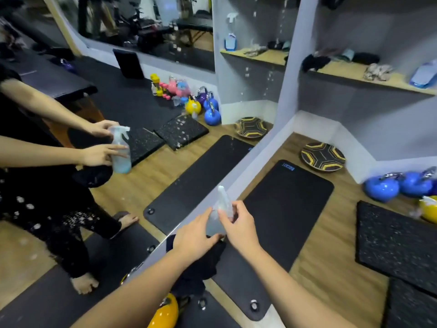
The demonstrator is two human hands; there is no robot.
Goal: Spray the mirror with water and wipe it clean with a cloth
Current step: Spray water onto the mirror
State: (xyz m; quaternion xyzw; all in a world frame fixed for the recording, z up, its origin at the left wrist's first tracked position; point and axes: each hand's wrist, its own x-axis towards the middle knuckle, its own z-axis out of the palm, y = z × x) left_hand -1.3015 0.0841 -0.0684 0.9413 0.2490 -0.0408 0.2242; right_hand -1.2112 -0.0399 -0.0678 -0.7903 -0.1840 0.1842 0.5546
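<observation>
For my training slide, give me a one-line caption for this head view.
Both hands, left hand with a dark cloth, right hand, hold a clear plastic spray bottle before the wall mirror.

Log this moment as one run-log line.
stage: pre-spray | left hand: holds spray bottle and dark cloth | right hand: pinches bottle top | mirror: droplets visible, not yet wiped

Small blue lettering on the black floor mat (near its far corner), seemingly reversed, too blurred to read

One spray bottle, two hands, one cloth.
</observation>
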